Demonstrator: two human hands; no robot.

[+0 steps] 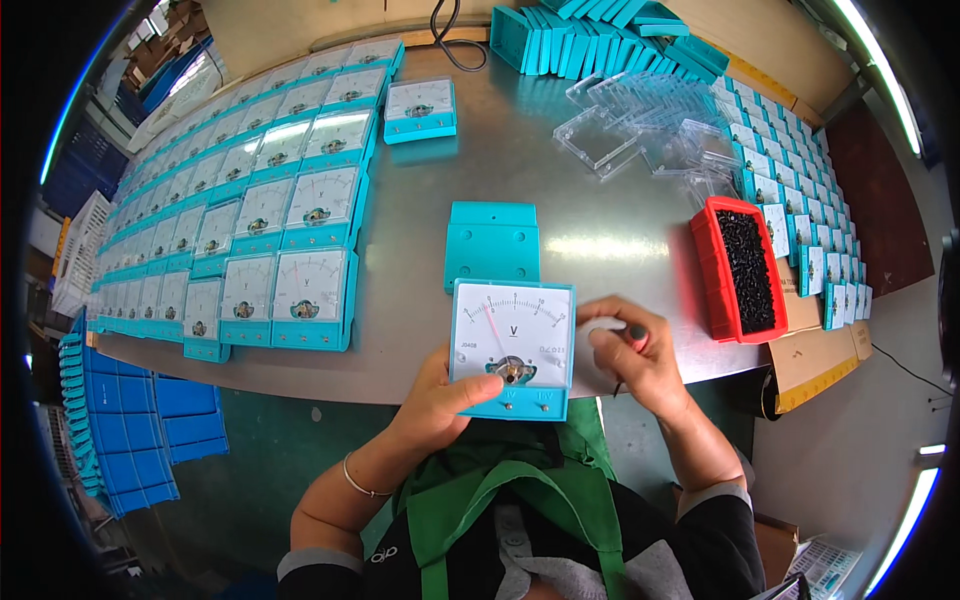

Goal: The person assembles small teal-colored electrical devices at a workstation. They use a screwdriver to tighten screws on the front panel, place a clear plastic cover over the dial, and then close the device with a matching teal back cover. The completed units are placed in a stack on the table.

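Observation:
My left hand (437, 403) grips an analog meter (515, 335) by its lower left corner, thumb lying over the front. The meter has a white dial with a thin red needle, a clear front and a teal lower strip with two small metal posts. My right hand (640, 360) is curled just right of the meter, apart from it. In its fingers is a small tool with a red and black handle (637, 337); most of it is hidden. Just beyond the held meter, a flat teal plastic back part (492, 243) lies on the metal table (410, 260).
Rows of finished-looking meters (320, 200) fill the left side, with a single meter (420, 108) beside them. Clear covers (610, 135) and teal cases (590, 45) lie at the back. A red bin (715, 275) of small black parts stands right, before more meters (775, 190).

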